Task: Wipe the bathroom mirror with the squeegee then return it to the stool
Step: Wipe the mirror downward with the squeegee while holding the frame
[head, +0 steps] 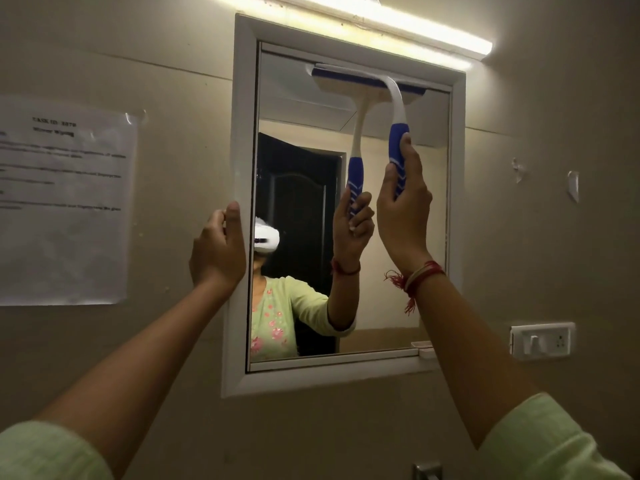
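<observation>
Overhead, on the far wall: glowing white tube light (381, 19). Below it, rectangular wall mirror (381, 306) in a white plastic frame (242, 133). On the glass, blue-and-white plastic squeegee (393, 95), blade against the mirror's top edge, right of centre, handle pointing down. Holding its blue grip, right hand (403, 209), fingers wrapped round. At the frame's left edge, left hand (216, 251), fingers curled over it. Left of mirror: taped printed paper sheet (62, 202). Right: white switch plate (542, 340).
</observation>
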### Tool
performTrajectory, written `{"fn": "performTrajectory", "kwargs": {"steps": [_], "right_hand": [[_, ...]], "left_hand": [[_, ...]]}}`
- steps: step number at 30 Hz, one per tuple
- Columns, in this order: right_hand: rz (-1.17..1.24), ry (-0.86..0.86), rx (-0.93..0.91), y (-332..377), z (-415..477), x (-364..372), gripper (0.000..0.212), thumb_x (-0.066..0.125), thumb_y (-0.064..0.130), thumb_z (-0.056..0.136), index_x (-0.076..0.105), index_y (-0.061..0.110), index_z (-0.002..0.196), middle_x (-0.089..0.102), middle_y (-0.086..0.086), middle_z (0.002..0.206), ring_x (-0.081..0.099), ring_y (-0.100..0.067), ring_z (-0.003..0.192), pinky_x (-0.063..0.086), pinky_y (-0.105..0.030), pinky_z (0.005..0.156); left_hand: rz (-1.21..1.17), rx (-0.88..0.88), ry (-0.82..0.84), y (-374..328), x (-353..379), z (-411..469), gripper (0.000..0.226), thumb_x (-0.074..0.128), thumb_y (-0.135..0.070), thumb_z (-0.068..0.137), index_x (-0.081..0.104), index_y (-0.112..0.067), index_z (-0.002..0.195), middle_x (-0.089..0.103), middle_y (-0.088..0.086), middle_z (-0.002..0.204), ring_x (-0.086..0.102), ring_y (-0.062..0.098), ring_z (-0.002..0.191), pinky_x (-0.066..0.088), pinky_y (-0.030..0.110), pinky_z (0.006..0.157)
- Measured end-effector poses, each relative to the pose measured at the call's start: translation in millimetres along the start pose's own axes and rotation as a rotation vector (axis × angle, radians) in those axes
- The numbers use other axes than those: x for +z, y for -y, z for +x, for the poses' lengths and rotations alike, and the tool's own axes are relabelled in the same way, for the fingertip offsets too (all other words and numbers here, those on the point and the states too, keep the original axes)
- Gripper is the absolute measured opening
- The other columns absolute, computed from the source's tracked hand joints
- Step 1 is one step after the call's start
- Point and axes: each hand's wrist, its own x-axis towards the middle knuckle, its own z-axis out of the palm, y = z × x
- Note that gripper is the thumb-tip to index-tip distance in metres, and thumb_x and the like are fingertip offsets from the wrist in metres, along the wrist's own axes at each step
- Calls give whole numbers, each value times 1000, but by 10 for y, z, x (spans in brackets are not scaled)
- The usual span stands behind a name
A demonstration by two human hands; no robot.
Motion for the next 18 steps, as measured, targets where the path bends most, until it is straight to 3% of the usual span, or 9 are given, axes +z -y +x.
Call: {"fn": "performTrajectory", "kwargs": {"steps": [3,6,10,14,18], "right_hand": [[-47,5,-15,-25,-43,-30,46,48,12,95,36,4,138,55,9,113,49,29,81,36,7,62],[-95,28,-17,-42,-110,-63,46,47,15,95,35,8,139,61,-10,120,54,14,74,39,6,66],[-154,44,-21,-80,-197,-131,48,47,17,95,32,12,141,62,-10,121,55,-2,86,39,6,68],[-159,51,-13,-104,-299,-174,49,47,19,95,31,13,141,62,-11,121,57,-3,84,39,7,68],[-160,66,5,-122,-436,-213,50,48,17,95,30,14,142,60,-11,124,57,-1,87,37,8,68]], "left_hand": [[7,2,11,4,-5,-2,34,23,-45,97,46,-21,89,37,-14,62,33,-3,57,24,16,51],[8,-8,14,14,0,1,40,22,-47,96,46,-18,85,39,-11,62,35,-1,58,25,16,52],[16,-12,16,17,4,-3,39,21,-48,96,45,-20,86,38,-12,62,33,-2,58,25,15,54],[15,-13,10,18,12,-1,41,21,-49,96,49,-19,90,38,-12,63,35,5,57,25,27,52],[12,-13,-5,31,24,2,48,20,-48,96,54,-13,96,38,-14,63,36,8,59,25,19,52]]}}
